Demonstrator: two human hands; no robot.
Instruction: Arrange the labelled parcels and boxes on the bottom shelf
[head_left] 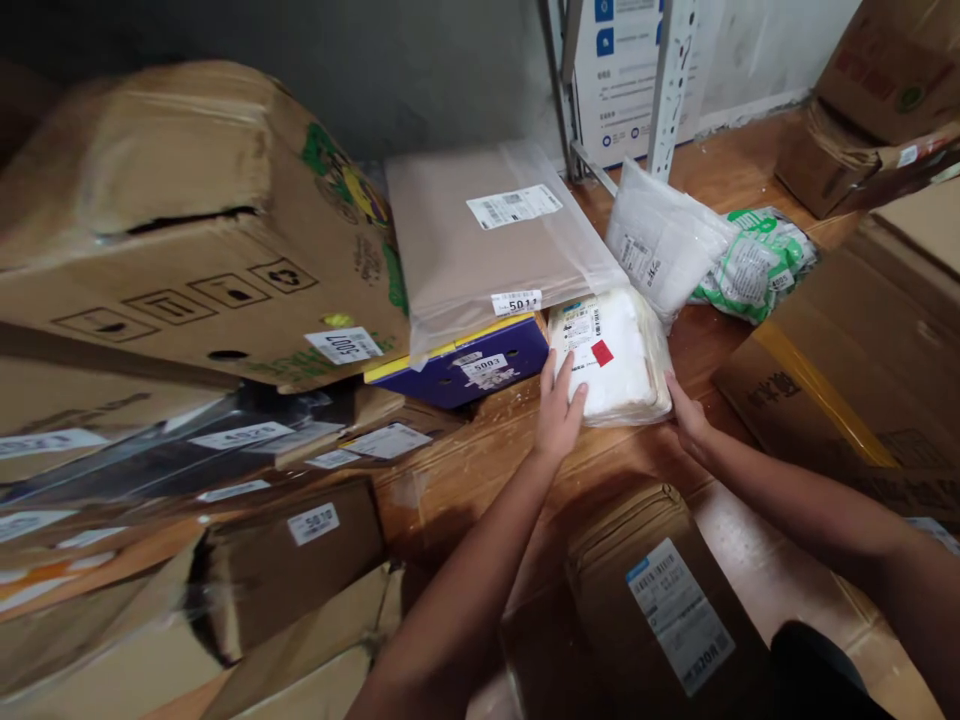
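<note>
"Brown box [645,640] with a big white label [681,615] is nearest to us, down low. So where is your white packet [619,368]?"

"Just past that box, on the far side, between my two hands. My left hand [559,412] is at its left and my right hand [685,415] is at its right."

"Which hand is closer?"

"Neither. Both touch it. My left one is on the left near part, and my right one is by the right near corner."

"Which way is it long?"

"It looks almost square, so I can't tell. Its red patch [602,353] shows. That purple box [521,358] is just beside it on the left, and a soft white bag [667,238] is just past it, far and right."

"Are your hands closed on it?"

"Left one isn't. Its fingers are spread and point far. My right fingers are partly hidden, so I can't tell if they squeeze."

"And your arms?"

"Both reach out. My left arm [480,545] slants right as it goes far. My right arm [795,505] slants left."
</note>
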